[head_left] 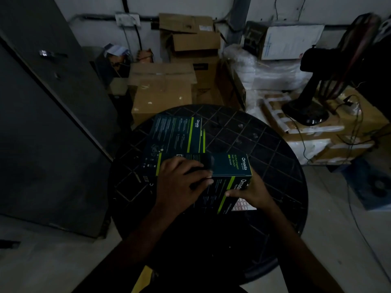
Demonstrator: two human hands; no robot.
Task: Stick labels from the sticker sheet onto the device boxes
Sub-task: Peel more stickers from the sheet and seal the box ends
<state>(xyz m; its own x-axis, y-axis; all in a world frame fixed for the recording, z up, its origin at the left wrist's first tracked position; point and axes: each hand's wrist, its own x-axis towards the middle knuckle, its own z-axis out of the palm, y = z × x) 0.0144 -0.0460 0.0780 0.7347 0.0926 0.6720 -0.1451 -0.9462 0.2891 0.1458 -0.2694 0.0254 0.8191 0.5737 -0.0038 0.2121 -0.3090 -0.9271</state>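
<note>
A dark teal device box [230, 166] marked Omada, with green stripes, stands on the round black table [264, 144]. My left hand [179, 182] lies over its top and front, fingers curled round the upper edge. My right hand [251, 191] grips the box's right end, thumb on the front face. A pink-and-white sticker sheet [243, 205] lies on the table, partly hidden under my right hand and the box. More device boxes [175, 134] of the same kind lie flat, stacked behind and to the left.
Behind the table stand several cardboard cartons [163, 89]. White wrapped bundles [270, 75] and a black pedestal fan [317, 98] on a carton with trailing cables fill the right. A grey metal cabinet [48, 123] stands on the left.
</note>
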